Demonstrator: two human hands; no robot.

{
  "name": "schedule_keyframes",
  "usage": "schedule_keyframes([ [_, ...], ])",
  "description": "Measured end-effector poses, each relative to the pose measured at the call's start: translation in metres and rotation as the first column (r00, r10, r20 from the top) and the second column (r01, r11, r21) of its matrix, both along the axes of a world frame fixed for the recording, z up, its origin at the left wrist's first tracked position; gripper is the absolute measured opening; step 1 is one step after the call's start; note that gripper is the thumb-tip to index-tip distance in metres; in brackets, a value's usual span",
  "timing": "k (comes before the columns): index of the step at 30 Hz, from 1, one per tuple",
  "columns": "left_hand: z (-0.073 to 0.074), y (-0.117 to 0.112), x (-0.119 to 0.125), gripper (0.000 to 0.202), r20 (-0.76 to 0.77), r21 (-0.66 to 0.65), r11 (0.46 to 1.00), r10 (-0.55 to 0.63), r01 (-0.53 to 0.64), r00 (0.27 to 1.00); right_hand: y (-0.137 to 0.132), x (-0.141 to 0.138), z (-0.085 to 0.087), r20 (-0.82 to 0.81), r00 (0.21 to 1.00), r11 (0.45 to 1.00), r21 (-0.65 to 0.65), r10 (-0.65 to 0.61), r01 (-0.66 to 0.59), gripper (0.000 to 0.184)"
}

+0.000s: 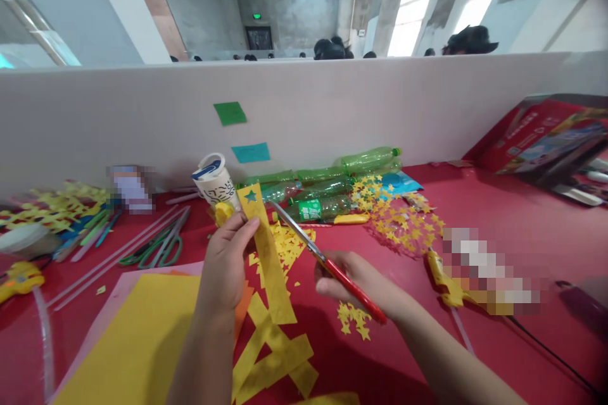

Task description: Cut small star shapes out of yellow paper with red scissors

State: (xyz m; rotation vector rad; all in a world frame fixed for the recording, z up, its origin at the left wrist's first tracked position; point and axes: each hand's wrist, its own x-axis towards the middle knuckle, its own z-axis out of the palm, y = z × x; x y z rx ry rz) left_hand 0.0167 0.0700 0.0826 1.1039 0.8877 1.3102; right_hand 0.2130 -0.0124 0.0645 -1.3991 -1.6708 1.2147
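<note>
My left hand [227,256] pinches a long yellow paper strip [272,272] near its upper end. A dark star shape shows at the strip's top; whether it is a hole or a mark I cannot tell. In my right hand [354,275] are scissors [350,283] with red handles, their metal blades pointing up and left, apart from the strip. Beneath my hands lie more yellow strips [280,361] and a heap of yellow paper scraps [291,247]. A few cut yellow stars [354,319] rest below my right hand.
Green plastic bottles [327,190] line the white partition [304,101]. A paper cup [216,183] stands at their left. Many stars [403,221] lie at right, near a yellow glue gun [444,281]. Coloured sheets [142,329], green-handled scissors [161,250] and pens [92,234] lie left.
</note>
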Motion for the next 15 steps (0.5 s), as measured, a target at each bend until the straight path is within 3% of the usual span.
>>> schedule_keyframes([
  [5, 0.000, -0.006, 0.003, 0.011, -0.023, 0.033, 0.999, -0.003, 0.004, 1.000, -0.004, -0.001, -0.003, 0.056, 0.995, 0.997, 0.014, 0.080, -0.081, 0.049],
  [8, 0.002, -0.011, 0.005, 0.013, -0.121, 0.073, 0.997, -0.013, 0.022, 0.993, -0.005, 0.000, -0.003, 0.033, 0.995, 0.995, 0.018, 0.092, -0.093, 0.050],
  [11, 0.003, -0.014, 0.006, 0.015, -0.199, 0.127, 0.991, 0.054, -0.029, 0.979, -0.006, 0.001, 0.000, -0.029, 0.993, 0.994, -0.002, 0.111, -0.112, 0.049],
  [15, 0.004, -0.013, 0.005, 0.016, -0.155, 0.146, 0.986, 0.104, -0.081, 0.983, -0.006, 0.001, 0.001, -0.020, 0.991, 0.991, -0.015, 0.132, -0.132, 0.049],
])
